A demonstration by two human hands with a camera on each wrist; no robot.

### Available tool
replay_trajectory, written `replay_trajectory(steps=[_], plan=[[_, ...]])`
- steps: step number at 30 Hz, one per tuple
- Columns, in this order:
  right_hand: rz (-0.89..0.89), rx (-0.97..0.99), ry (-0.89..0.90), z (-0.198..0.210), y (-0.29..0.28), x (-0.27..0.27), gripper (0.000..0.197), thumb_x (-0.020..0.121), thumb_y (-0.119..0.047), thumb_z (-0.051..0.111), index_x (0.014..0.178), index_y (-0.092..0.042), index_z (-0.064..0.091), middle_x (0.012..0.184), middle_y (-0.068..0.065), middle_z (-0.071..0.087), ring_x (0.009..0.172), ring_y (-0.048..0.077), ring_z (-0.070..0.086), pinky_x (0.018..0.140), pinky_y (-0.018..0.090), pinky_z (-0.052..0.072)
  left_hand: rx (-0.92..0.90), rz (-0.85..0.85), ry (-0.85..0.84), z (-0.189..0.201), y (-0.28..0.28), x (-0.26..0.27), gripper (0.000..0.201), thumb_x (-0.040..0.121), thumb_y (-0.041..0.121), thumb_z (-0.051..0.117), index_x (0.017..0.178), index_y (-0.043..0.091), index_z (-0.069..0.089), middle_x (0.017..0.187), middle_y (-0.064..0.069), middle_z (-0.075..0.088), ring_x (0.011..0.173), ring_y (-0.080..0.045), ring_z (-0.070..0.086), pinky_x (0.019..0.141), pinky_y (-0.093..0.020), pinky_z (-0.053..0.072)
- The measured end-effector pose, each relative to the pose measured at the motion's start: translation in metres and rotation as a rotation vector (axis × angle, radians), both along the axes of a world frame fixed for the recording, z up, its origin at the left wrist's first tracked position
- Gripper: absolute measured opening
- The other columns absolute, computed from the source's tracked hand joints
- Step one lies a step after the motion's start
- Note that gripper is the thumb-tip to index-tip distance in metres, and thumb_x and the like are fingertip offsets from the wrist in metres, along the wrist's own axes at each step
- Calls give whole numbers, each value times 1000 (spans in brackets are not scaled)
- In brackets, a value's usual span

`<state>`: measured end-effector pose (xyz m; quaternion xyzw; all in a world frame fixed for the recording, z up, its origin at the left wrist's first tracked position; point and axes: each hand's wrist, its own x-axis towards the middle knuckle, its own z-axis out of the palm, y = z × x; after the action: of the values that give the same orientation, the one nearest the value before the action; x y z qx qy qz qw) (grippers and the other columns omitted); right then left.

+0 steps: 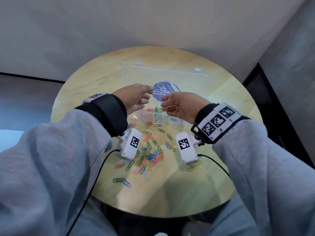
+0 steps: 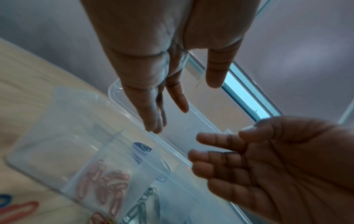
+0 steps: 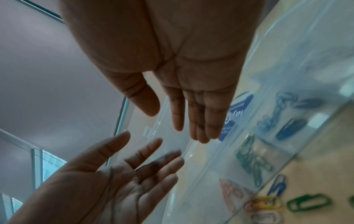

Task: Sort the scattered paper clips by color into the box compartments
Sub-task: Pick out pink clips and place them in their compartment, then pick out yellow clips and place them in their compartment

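Observation:
A clear plastic box (image 1: 154,117) stands open mid-table, its lid (image 1: 163,74) laid back behind it. Its compartments hold pink clips (image 2: 107,181), green clips (image 3: 250,160) and blue clips (image 3: 287,121). Loose paper clips (image 1: 150,155) in several colours lie scattered on the table in front of the box. My left hand (image 1: 146,94) and right hand (image 1: 166,104) hover above the box, palms facing each other, a small gap between them. Both are open with straight fingers, and I see nothing in either. The wrist views show the left hand (image 2: 184,97) and right hand (image 3: 170,115) with bare palms.
The round wooden table (image 1: 213,176) ends close behind the lid, with grey walls beyond. A round blue sticker (image 1: 166,92) shows through the lid. A green and a blue clip (image 1: 121,181) lie apart at the near left. Camera cables (image 1: 102,167) trail off the table's front.

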<state>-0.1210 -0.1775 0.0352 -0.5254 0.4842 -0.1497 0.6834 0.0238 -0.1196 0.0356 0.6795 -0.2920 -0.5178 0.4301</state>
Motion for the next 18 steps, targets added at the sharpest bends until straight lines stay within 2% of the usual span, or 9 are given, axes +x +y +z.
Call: replay_trajectory(steps=[3, 5, 7, 9, 11, 13, 15, 18], plan=[[25, -27, 96, 2, 4, -24, 21, 91, 3, 39, 85, -8, 55, 81, 8, 57, 70, 18, 56, 69, 25, 49, -33, -73, -67, 4, 9, -11, 13, 95, 26, 51, 87, 17, 53, 91, -4, 55, 78, -15, 55, 74, -25, 48], [63, -70, 238, 2, 10, -42, 18, 94, 2, 38, 87, -5, 53, 77, 9, 54, 66, 17, 54, 65, 24, 48, -24, -181, -174, 3, 16, -22, 9, 94, 24, 53, 89, 17, 52, 90, -3, 56, 77, -15, 56, 74, -27, 50], [168, -167, 391, -2, 15, -61, 11, 94, 0, 43, 92, -4, 53, 76, 11, 54, 68, 19, 54, 68, 25, 51, 13, -341, -382, -4, 23, -36, 9, 91, 28, 56, 92, 19, 54, 94, -3, 61, 81, -16, 57, 79, -32, 52], [284, -263, 539, -10, 20, -78, 11, 88, 2, 50, 89, -7, 57, 78, 11, 57, 70, 20, 55, 76, 29, 53, 54, -511, -633, -16, 29, -51, 13, 86, 33, 62, 94, 24, 57, 102, 0, 66, 85, -16, 59, 80, -29, 49], [362, -278, 629, -18, 27, -90, 11, 84, -1, 56, 89, -9, 61, 75, 5, 59, 65, 15, 57, 75, 27, 54, 113, -685, -851, -28, 35, -68, 20, 84, 33, 63, 102, 25, 60, 107, 4, 65, 94, -16, 60, 75, -23, 42], [442, -272, 656, -24, 36, -95, 12, 83, -6, 62, 95, -9, 63, 75, 3, 61, 65, 15, 57, 76, 28, 54, 164, -808, -1008, -39, 34, -80, 24, 84, 28, 60, 108, 24, 61, 111, 3, 63, 97, -19, 58, 73, -23, 38], [507, -338, 734, -30, 41, -98, 20, 81, -14, 66, 101, -11, 64, 79, -2, 61, 72, 14, 56, 78, 29, 50, 202, -866, -1112, -46, 30, -85, 28, 86, 20, 57, 113, 23, 59, 116, -1, 61, 99, -22, 57, 71, -25, 38], [553, -444, 857, -37, 45, -102, 26, 77, -17, 68, 103, -19, 63, 79, -10, 52, 82, 13, 53, 73, 26, 44, 222, -933, -1205, -50, 22, -87, 33, 88, 9, 51, 117, 22, 57, 118, -4, 58, 97, -24, 56, 68, -27, 35]])
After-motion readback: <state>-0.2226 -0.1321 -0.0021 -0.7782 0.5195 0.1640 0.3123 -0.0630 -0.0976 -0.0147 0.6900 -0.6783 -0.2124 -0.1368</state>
